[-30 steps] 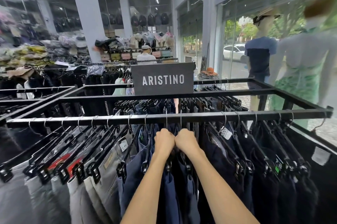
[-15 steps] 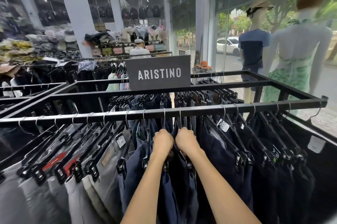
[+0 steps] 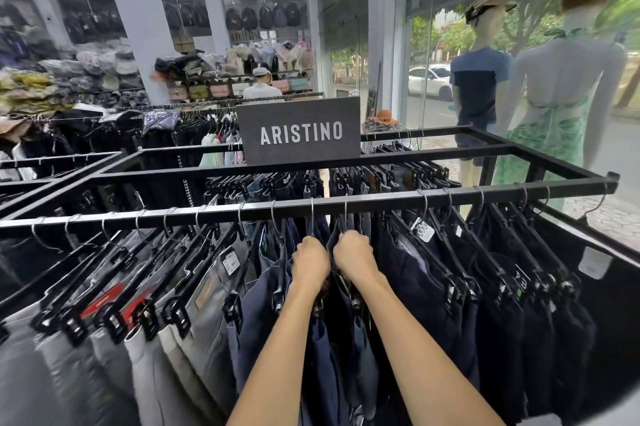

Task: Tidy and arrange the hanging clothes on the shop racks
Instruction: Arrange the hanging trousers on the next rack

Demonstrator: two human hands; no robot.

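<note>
A black metal rail (image 3: 381,204) runs left to right in front of me, hung with trousers on black clip hangers. Grey pairs (image 3: 194,314) hang on the left, navy pairs (image 3: 408,273) in the middle and dark ones (image 3: 540,314) on the right. My left hand (image 3: 310,261) grips the top of a hanger in the navy section, just below the rail. Right beside it, my right hand (image 3: 353,254) grips the neighbouring hanger. Both fists are closed, knuckles up, almost touching. The hanger tops under my fingers are hidden.
A dark "ARISTINO" sign (image 3: 299,131) stands on the rack's middle bar, with a second row of trousers behind it. Two mannequins (image 3: 481,86) stand at the window on the right. A person in a cap (image 3: 261,86) is beyond the racks. More racks fill the left.
My hands stay together on the same hangers and have barely shifted. The view has tilted and moved slightly, so the rail sits a little higher above my fists.
</note>
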